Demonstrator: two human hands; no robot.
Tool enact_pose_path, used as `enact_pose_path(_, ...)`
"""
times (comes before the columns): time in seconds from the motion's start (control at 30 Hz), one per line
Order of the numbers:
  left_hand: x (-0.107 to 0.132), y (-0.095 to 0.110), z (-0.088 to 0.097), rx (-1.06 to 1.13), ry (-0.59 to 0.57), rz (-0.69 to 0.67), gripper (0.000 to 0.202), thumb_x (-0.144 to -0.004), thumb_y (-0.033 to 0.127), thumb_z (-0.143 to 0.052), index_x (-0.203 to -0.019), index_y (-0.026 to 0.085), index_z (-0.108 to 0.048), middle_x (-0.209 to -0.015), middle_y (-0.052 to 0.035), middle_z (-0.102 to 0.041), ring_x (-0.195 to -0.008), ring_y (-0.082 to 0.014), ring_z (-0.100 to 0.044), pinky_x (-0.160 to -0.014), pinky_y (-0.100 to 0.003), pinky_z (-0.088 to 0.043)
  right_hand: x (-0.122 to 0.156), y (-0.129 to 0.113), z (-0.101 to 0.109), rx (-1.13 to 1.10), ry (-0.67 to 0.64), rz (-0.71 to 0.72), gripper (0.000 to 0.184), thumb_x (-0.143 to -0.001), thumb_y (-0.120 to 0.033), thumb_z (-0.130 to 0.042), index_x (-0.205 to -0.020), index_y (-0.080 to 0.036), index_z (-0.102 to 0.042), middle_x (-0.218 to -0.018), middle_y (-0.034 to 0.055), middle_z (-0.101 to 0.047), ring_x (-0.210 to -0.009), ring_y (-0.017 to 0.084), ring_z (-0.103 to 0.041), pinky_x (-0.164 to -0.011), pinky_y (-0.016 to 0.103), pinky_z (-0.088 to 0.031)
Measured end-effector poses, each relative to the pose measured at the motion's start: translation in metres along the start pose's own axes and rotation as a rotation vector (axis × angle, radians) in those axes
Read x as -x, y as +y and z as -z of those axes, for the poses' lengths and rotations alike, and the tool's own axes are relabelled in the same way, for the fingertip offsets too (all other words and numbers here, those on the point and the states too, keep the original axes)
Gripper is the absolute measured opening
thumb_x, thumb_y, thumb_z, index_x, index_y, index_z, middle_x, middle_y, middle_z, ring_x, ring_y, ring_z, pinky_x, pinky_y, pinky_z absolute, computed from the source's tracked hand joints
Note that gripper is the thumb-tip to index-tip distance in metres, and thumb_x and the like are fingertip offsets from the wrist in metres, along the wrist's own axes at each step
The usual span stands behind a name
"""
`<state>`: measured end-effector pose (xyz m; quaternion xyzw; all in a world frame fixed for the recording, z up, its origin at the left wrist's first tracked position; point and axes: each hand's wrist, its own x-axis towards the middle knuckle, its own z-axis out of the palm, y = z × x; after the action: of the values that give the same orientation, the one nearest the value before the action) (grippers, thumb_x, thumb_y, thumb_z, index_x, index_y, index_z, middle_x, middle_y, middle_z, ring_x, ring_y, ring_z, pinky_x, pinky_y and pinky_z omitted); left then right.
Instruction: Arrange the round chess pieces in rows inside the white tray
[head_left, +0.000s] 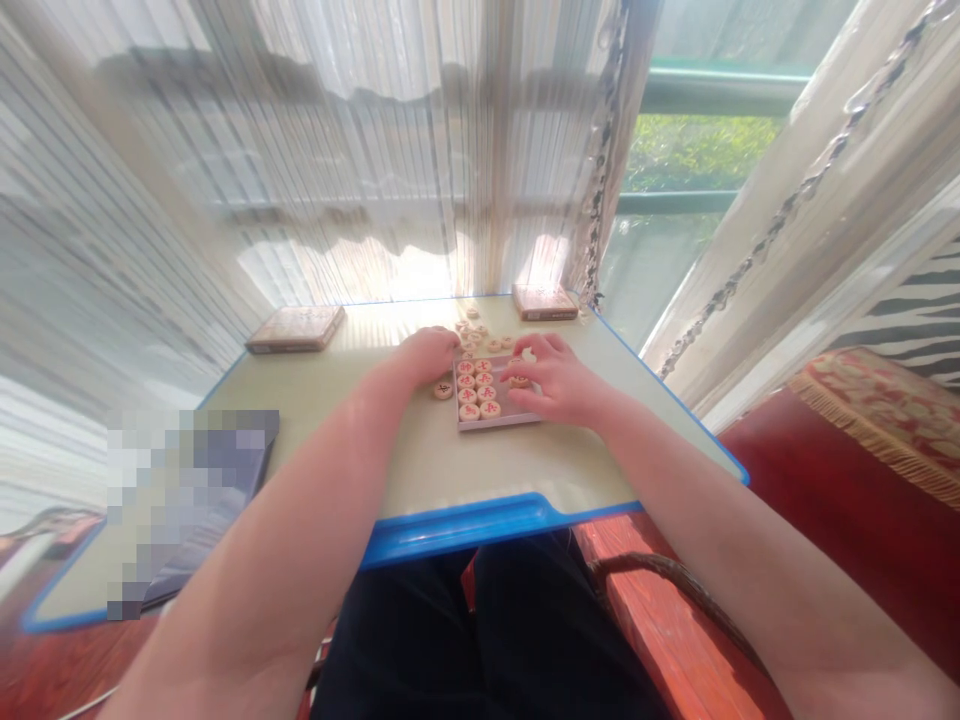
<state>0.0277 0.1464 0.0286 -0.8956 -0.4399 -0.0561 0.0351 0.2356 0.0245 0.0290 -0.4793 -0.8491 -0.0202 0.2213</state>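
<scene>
A shallow box tray (497, 425) lies on the table with two columns of round wooden xiangqi pieces (487, 393) along its left side, red characters up. My right hand (559, 380) reaches over the tray's right side. Its thumb and fingers curve around a xiangqi piece (519, 381); the exact contact is partly covered. Just past the tray's back left corner is my left hand (429, 355), fingers bent and pressed together beside loose pieces (472, 335); whatever is in them is hidden. One dark-marked piece (443, 390) sits outside the tray on its left.
Two flat boxes stand at the back, one on the left (296, 328) and one on the right (545, 301). A dark flat object (225, 500), partly blurred out, lies at the table's left. The pale table (442, 480) has a blue rim. Curtains (375, 150) hang behind it.
</scene>
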Motion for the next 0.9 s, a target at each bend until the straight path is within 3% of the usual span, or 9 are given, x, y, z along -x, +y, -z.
enact_pose_path(0.3, 0.0002, 0.0007, 0.0004, 0.024, -0.003, 0.004, 0.039, -0.079, 0.015, -0.038, -0.108, 0.017, -0.065, -0.116, -0.0068, -0.063, -0.109, -0.0209, -0.056, -0.096, -0.029, -0.042, -0.0041, -0.0019, 0.0008, 0.107, -0.076, 0.037, 0.022, -0.079, -0.037, -0.052, -0.080, -0.023, -0.069, -0.112, 0.0081, -0.048, -0.103, 0.026, -0.039, -0.093, 0.043, -0.029)
enact_pose_path(0.7, -0.0008, -0.0017, -0.0022, 0.024, 0.000, -0.005, 0.038, -0.080, 0.015, -0.038, -0.107, 0.016, -0.065, -0.115, -0.0073, -0.063, -0.108, -0.0211, -0.056, -0.095, -0.030, -0.043, -0.0024, -0.0009, 0.0015, 0.100, -0.041, 0.050, 0.020, -0.075, -0.033, -0.057, -0.089, -0.023, -0.069, -0.107, 0.0082, -0.051, -0.101, 0.026, -0.040, -0.093, 0.042, -0.029)
enact_pose_path(0.9, -0.0013, -0.0035, -0.0040, 0.031, 0.007, -0.008, 0.037, -0.081, 0.017, -0.038, -0.106, 0.018, -0.065, -0.115, -0.0058, -0.063, -0.107, -0.0205, -0.057, -0.094, -0.029, -0.043, -0.0028, 0.0034, 0.0001, 0.093, 0.034, -0.032, 0.023, -0.077, -0.026, -0.053, -0.096, -0.022, -0.064, -0.101, 0.0081, -0.054, -0.097, 0.025, -0.042, -0.093, 0.040, -0.031)
